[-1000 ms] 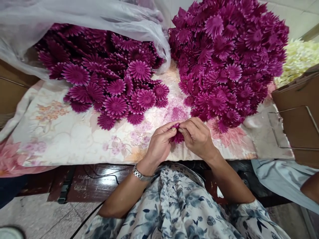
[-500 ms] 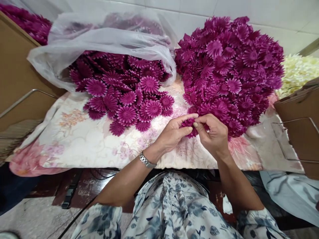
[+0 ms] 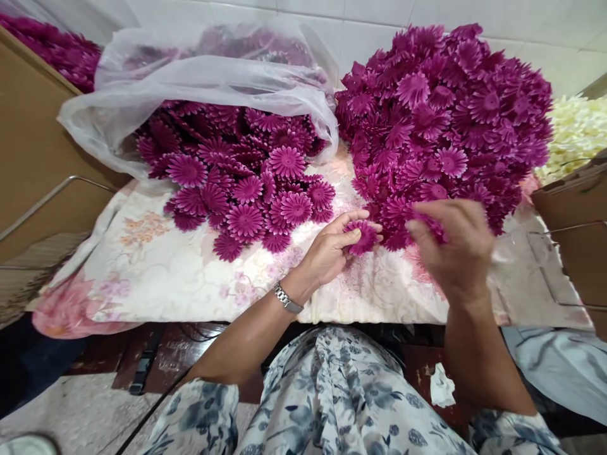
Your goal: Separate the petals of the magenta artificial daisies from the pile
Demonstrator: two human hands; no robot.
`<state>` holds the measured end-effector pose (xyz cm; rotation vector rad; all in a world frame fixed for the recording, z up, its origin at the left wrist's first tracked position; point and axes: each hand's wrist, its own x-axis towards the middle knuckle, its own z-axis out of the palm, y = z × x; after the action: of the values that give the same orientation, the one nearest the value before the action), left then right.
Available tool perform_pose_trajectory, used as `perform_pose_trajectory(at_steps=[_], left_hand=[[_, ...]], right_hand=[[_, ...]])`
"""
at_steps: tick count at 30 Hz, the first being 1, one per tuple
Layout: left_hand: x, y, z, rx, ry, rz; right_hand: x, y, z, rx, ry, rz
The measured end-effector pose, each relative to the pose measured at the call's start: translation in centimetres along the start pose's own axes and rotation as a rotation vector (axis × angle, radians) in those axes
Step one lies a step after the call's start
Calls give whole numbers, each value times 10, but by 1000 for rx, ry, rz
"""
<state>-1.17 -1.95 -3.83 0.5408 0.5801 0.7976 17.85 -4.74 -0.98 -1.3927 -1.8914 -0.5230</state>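
My left hand is closed on a single purple artificial flower head, thumb across its petals and fingers behind it. My right hand, smeared by motion, hovers in front of the right-hand heap of purple flower heads. Purple petals show between its thumb and forefinger, but whether they are held or lie behind is unclear. Left of my hands, more purple flower heads spill from a clear plastic bag onto the floral cloth.
Cardboard boxes flank the table, one at left and one at right, each with a metal wire piece. Cream-coloured flowers lie behind the right box. A tiled wall closes off the back. Crumpled white paper lies below the table edge.
My right hand has pulled away from the left and moved right, in front of the right-hand heap. My left hand stays almost in place, its flower head now more visible.
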Motion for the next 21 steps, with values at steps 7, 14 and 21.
perform_pose_trajectory(at_steps=[7,14,21], left_hand=[[-3,-7,-1,-67,-32,-78],[-5,-6,-3,-8,-2,-65],[-5,-6,5,-147,119,-58]], right_hand=[[-13,-39,34,312,-234,-56],[-14,-33,26,326,-140,-83],[-21,-37,26,242,-73,-110]])
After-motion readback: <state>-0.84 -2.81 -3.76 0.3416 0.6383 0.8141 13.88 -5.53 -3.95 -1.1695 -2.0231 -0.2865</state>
